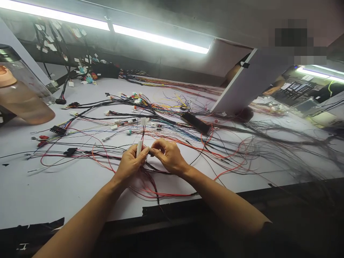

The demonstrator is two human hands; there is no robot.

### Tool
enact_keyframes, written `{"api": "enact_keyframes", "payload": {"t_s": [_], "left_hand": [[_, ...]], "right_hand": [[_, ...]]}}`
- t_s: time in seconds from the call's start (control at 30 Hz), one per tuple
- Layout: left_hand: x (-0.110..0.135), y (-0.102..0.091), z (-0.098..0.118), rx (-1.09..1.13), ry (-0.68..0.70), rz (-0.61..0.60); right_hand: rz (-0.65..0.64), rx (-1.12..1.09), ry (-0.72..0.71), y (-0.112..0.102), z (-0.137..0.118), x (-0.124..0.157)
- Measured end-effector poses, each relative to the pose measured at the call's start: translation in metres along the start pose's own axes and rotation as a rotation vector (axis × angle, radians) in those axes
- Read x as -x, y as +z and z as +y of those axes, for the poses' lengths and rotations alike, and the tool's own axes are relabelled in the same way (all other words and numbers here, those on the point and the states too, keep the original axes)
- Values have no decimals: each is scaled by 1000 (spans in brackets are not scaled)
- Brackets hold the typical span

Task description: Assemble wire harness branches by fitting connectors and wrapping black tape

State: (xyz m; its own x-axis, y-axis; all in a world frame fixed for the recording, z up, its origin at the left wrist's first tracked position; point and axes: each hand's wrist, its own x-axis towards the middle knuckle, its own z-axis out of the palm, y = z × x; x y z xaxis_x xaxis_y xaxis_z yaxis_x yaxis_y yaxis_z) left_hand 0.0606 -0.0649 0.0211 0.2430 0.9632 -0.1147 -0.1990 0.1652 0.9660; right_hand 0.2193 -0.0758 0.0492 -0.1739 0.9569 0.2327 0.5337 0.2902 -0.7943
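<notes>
A: What has the left hand [130,161] got?
B: It is closed around a white tube [139,147], which stands nearly upright between the thumb and fingers.

A: And the right hand [172,156]?
B: Thumb and fingertips are pinched together on a small dark piece [151,152], right beside the left thumb. It may be tape or a bit of wire; the view is too coarse there to be sure.

A: Where is the white connector [144,122]?
B: Just beyond the tube, on the far side of the left hand, with red and black wires [142,134] running from it down toward the tube.

A: What lies around the hands?
B: Many wires, spread over a white table [67,200]. Red wires [172,195] loop on the near side, and a tangle of thin dark strands [285,143] runs off to the right.

A: Anything else close by?
B: A black connector [70,152] lies to the left of the hands, and a multi-pin connector [57,129] is farther off on that side. A black sleeve [195,123] lies far and to the right of the hands. There's a bottle [27,104] at the left edge, and an upright panel [236,86] on the far right.
</notes>
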Motion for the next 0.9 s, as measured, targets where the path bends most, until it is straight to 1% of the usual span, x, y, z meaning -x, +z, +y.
{"api": "enact_keyframes", "payload": {"t_s": [0.1,0.3,0.47,0.63,0.7,0.8,0.83,0.9], "left_hand": [[0,-2,-2,-40,5,-26],[-1,-4,-3,-114,9,4],[0,-4,-4,-113,20,-19],[-1,-4,-4,-129,29,-3],[-2,-5,-2,-87,11,20],[-4,-6,2,-19,6,83],[-4,-6,3,-10,2,97],[-4,-5,5,-13,-20,101]], "right_hand": [[-4,104,-46,2,0,0],[12,213,-130,4,11,-1],[29,286,-130,4,19,-2],[31,398,-106,5,24,-2],[6,382,-125,4,29,-2],[-79,242,-187,1,38,-2],[-94,196,-190,-1,41,-3],[-85,164,-155,-5,46,-4]]}}
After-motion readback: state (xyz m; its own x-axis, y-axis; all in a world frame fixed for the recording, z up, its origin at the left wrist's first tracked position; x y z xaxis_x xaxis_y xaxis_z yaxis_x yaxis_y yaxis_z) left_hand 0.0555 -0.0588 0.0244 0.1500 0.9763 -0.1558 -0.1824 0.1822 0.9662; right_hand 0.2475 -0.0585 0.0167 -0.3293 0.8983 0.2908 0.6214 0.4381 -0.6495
